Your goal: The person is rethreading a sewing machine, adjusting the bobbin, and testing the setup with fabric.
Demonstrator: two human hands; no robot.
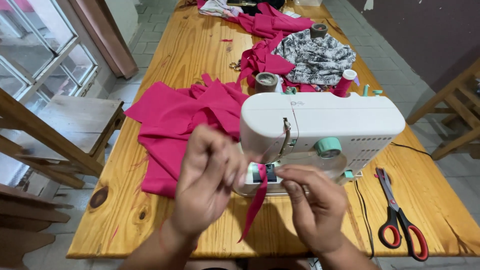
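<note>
- wooden table [150, 210] carries a white sewing machine [320, 125], cut pink fabric [175, 125] and scissors [400, 215].
- left hand [207, 180] and right hand [315, 205] each pinch a pink strip [260, 192] at the needle; stitching looks unstarted.

Scissors [400, 215] lie right of the sewing machine [320, 125]; fabric [175, 125] lies left.

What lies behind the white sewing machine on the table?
Behind the sewing machine show thread spools, pink fabric and black-and-white patterned cloth. Their lower edges are hidden by the machine.

One sewing machine [320, 130], one scissors [400, 215], two hands [210, 180]
</note>
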